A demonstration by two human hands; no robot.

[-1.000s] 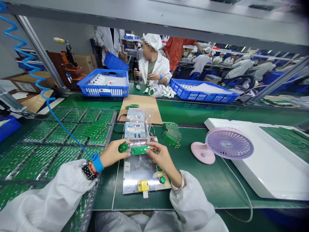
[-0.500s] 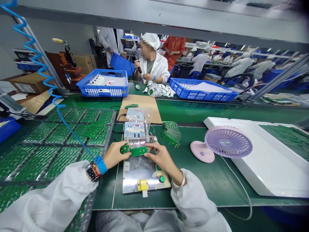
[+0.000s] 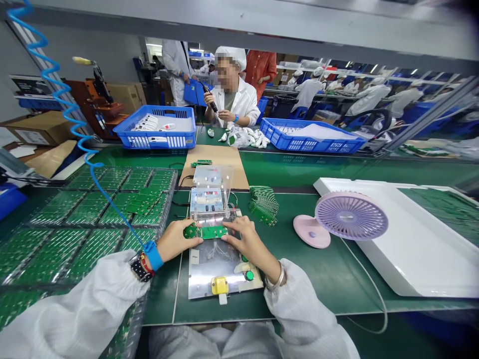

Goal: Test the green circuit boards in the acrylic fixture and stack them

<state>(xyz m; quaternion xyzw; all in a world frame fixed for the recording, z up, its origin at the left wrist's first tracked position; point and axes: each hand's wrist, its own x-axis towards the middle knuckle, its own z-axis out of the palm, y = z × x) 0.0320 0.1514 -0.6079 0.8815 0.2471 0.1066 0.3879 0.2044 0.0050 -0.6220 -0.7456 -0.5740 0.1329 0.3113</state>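
Observation:
Between my two hands is a green circuit board (image 3: pixel 212 232), held level over the metal test fixture (image 3: pixel 209 271). My left hand (image 3: pixel 175 241) pinches its left end, and my right hand (image 3: pixel 245 238) grips its right end between thumb and fingers. Beyond the board stands the fixture's clear raised cover (image 3: pixel 226 187), beside a small meter unit (image 3: pixel 207 200). The fixture's near part carries a yellow part (image 3: pixel 219 285) and a green button (image 3: pixel 249 275). Whether the board touches the fixture is hard to tell.
Trays of green boards (image 3: pixel 86 209) fill the left side. A fanned stack of boards (image 3: pixel 263 205), a pink fan (image 3: pixel 346 217) and a white tray (image 3: pixel 422 264) lie to the right. Blue baskets (image 3: pixel 157 139) stand farther back, near a co-worker (image 3: pixel 239 94) holding a tool.
My hands keep their hold on the circuit board, which has barely moved over the fixture. The view has shifted slightly. Across the bench, the co-worker's head has turned and the tool has shifted.

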